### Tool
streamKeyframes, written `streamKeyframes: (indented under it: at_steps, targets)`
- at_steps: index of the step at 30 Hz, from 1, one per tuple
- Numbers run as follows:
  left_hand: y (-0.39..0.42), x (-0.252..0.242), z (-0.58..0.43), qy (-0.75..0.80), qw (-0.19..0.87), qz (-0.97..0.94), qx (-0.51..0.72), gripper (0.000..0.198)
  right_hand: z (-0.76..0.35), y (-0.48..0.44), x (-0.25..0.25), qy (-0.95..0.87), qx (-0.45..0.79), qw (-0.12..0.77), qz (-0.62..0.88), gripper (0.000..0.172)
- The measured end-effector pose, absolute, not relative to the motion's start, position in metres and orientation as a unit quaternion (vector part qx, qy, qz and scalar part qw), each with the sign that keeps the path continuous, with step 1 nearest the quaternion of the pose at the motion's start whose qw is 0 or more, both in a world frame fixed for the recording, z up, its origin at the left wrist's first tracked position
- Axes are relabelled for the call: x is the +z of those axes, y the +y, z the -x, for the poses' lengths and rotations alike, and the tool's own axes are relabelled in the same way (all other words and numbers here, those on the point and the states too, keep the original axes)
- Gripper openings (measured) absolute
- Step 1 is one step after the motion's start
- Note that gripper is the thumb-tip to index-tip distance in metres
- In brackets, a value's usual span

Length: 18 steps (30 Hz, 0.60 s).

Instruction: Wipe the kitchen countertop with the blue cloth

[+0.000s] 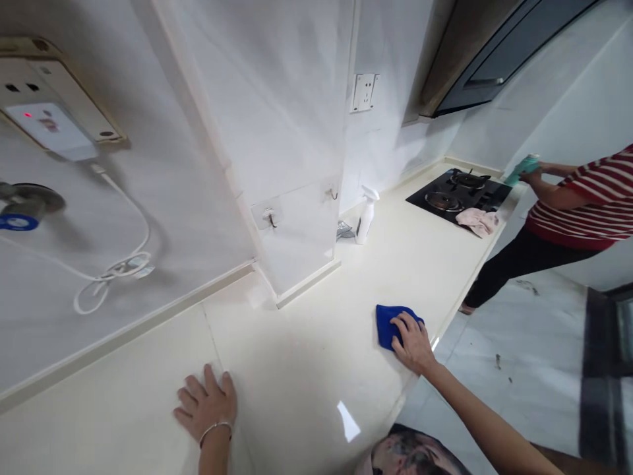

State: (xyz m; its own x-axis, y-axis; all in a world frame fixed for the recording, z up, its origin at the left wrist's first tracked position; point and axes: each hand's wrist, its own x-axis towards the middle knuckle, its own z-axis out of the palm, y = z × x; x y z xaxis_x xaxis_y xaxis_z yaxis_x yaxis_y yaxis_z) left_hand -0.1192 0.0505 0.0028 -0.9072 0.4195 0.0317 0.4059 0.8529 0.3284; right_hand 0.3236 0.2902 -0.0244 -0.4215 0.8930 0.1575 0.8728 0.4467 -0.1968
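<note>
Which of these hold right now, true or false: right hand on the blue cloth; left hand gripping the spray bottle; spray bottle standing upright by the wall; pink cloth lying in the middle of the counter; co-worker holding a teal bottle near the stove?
1. The right hand rests on the blue cloth. True.
2. The left hand grips the spray bottle. False: it lies flat and open on the counter, far from the bottle.
3. The spray bottle stands upright by the wall. True.
4. The pink cloth lies mid-counter. False: it lies at the stove, at its near edge.
5. A co-worker's hand holds a teal bottle near the stove. True.
</note>
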Motion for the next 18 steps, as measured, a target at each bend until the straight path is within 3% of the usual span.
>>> streamKeyframes:
  at_steps: [6, 12, 18]
  targets:
    - [0.051, 0.002, 0.114, 0.957, -0.032, -0.240, 0.160, 0.073, -0.281, 0.309, -0.023, -0.738, 0.014, 0.108, 0.666, 0.062]
    - [0.055, 0.002, 0.112, 0.964, -0.005, -0.234, 0.129, 0.069, -0.269, 0.331, -0.019, -0.765, 0.010, 0.026, 0.644, 0.063]
    - [0.060, 0.012, 0.108, 0.962, 0.008, -0.226, 0.154, 0.076, -0.224, 0.345, -0.011, -0.755, 0.022, 0.037, 0.654, 0.064]
